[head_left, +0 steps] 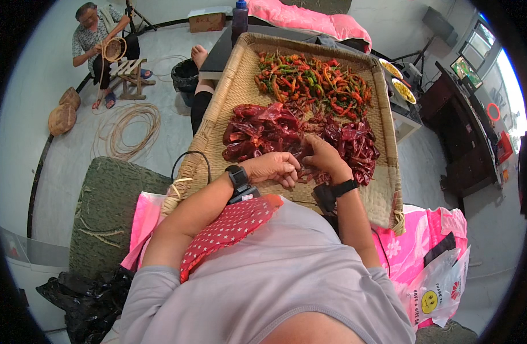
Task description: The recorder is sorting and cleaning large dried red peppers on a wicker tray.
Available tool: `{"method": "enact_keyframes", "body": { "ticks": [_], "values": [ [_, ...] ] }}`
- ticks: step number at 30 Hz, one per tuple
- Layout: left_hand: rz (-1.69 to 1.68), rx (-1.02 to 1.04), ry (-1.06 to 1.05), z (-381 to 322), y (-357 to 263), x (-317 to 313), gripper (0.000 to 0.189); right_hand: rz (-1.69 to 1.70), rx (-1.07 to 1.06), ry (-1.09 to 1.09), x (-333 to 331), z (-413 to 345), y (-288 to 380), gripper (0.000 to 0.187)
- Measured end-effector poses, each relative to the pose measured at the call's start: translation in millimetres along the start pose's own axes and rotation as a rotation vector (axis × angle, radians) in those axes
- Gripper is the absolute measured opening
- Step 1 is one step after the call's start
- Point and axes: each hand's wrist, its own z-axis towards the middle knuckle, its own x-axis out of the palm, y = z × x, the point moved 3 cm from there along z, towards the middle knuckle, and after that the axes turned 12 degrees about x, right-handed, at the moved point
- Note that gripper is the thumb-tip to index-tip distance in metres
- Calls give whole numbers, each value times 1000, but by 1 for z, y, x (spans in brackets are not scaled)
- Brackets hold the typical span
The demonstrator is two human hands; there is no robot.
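A rectangular woven tray (211,116) lies before me. Large dark-red dried chili peppers (263,124) fill its middle left, and a deeper-red crumpled heap of them (360,148) lies at the right. Small red, orange and green chilies (315,81) are spread over the far part. My left hand (274,167) hovers over or rests at the near edge of the peppers, fingers curled; whether it holds anything is unclear. Close to its right, my right hand (321,155) reaches in among the peppers, its fingertips partly hidden. Both wrists carry black strapped devices.
Beyond the tray stands a dark table (216,58) with a dark bottle (239,21). Plates of yellow food (404,91) are at the right. A black-lined bin (185,77) and a bare foot are at the left. Farther off, a seated person holds a round basket (115,49) near coiled strips (132,131).
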Motion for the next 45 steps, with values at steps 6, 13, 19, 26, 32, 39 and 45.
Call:
{"method": "enact_keyframes", "body": {
  "ticks": [6, 13, 19, 26, 32, 39, 45],
  "values": [
    [-8, -9, -2, -1, 0, -2, 27, 130, 103, -236, -2, -17, -1, 40],
    [-17, -32, -118, 0, -1, -1, 35, 187, 48, -341, -23, -35, 18, 38],
    [-111, 8, -76, 2, 3, -7, 46, 189, -93, -67, -9, -47, 22, 41],
    [-121, 10, -71, 1, 4, -11, 43, 633, 24, 191, -16, -60, 34, 38],
    [-50, 30, -110, 1, 1, -7, 41, 923, 106, 274, -9, -62, 34, 28],
    [-73, 17, -156, 1, 2, -7, 44, 896, 137, -58, -20, -57, 15, 26],
    [-112, 39, -70, -3, -7, -5, 61, 695, 256, -696, -34, -56, -13, 33]
  ]
}}
